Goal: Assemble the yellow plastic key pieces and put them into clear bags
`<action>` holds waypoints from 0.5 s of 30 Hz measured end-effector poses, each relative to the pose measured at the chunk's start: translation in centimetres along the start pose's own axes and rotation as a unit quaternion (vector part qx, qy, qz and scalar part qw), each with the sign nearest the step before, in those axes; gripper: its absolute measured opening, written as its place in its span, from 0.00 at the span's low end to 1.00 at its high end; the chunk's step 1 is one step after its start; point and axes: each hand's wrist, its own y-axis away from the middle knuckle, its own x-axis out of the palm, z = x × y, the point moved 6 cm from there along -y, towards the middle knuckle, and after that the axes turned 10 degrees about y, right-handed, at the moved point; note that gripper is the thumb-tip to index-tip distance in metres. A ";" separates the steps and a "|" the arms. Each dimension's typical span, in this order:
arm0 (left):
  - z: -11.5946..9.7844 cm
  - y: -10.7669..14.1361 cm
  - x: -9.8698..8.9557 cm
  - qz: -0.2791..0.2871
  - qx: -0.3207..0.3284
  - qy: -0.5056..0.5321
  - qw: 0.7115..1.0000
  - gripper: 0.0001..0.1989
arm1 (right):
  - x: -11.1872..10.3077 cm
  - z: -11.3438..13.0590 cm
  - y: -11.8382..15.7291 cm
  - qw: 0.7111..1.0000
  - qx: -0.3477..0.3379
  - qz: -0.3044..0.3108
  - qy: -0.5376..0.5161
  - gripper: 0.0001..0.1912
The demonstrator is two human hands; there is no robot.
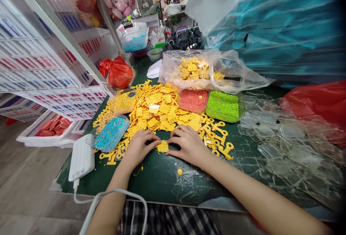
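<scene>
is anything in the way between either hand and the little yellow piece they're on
Nothing visible: the left hand and right hand meet the yellow piece at its opposite edges. The yellow heap lies beyond it, and the yellow disc sits nearer the person, outside that gap.

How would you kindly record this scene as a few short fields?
Left hand: on yellow piece, left edge
Right hand: on same piece, right edge
Just beyond: yellow pile
Beads in trays: blue beads, yellow beads, red beads, green beads
Far left: power bank
Far right: clear pieces
Surface: scratched green table
</scene>
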 end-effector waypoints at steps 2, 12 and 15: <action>0.0 -0.1 0.0 0.011 0.002 0.005 1.000 0.08 | 0.1 -0.2 -0.1 1.000 0.008 -0.002 -0.005 0.17; -0.4 -0.7 0.0 0.064 0.040 -0.010 0.997 0.11 | 0.3 -0.4 -0.1 1.000 0.007 -0.009 -0.003 0.17; -0.6 -0.7 0.1 0.084 0.044 -0.025 0.995 0.10 | 0.3 -0.4 -0.1 1.000 0.004 -0.015 -0.001 0.17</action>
